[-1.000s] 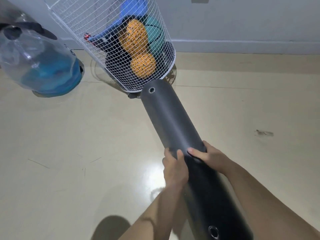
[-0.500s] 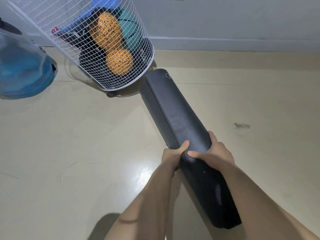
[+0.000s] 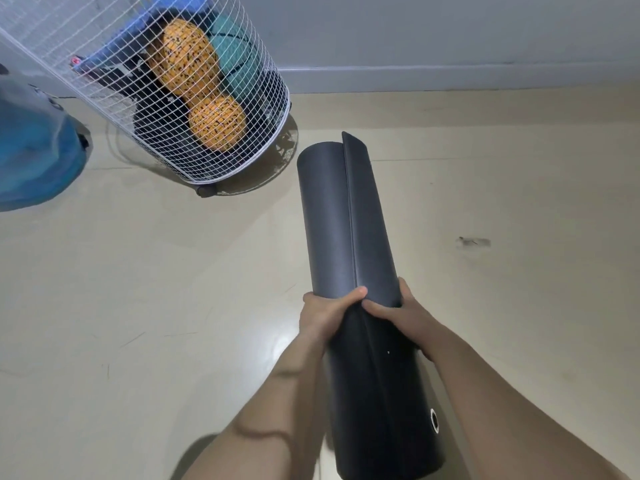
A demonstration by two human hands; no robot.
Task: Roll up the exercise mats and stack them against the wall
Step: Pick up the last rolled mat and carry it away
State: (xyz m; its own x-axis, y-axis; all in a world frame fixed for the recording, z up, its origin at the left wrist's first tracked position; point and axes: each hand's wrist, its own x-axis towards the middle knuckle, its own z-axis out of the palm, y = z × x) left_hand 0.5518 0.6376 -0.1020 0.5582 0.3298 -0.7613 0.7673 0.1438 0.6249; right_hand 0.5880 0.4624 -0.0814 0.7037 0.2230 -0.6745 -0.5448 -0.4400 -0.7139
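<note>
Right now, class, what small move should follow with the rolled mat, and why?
Probably carry the mat forward to the wall, right of the wire basket: left hand and right hand grip it rolled, with floor between it and the wall.

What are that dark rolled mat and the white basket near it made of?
The rolled mat looks like foam or rubber, matte dark grey; its loose edge curls softly along the roll. The basket seems to be thin white-coated wire, judging by its open grid mesh.

floor (image 3: 138, 306): glossy beige | wire basket (image 3: 257, 154) standing | blue object (image 3: 34, 161) left | scuff (image 3: 474, 242) right
</note>
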